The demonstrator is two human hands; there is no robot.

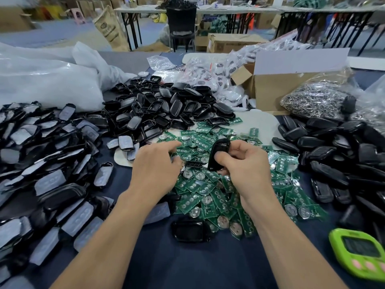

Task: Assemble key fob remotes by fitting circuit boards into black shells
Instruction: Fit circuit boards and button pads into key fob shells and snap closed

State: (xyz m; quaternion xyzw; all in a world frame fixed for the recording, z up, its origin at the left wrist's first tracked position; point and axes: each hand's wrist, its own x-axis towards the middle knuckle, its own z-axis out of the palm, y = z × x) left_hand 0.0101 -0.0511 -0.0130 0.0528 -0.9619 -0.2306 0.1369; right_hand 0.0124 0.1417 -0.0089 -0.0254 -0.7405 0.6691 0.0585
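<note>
My right hand (243, 163) grips a black key fob shell (218, 153), held upright above a heap of green circuit boards (210, 188) with round coin cells. My left hand (156, 163) hovers over the left edge of that heap with its index finger stretched toward the boards; it holds nothing that I can see. A single black shell (190, 230) lies on the dark cloth just in front of the boards.
A pile of glossy black shells (158, 109) sits behind the boards. Black parts with grey pads (41, 163) cover the left side. More black shells (333, 155) lie on the right. A cardboard box (277, 86), a bag of metal rings (314, 99) and a green timer (360, 251) stand nearby.
</note>
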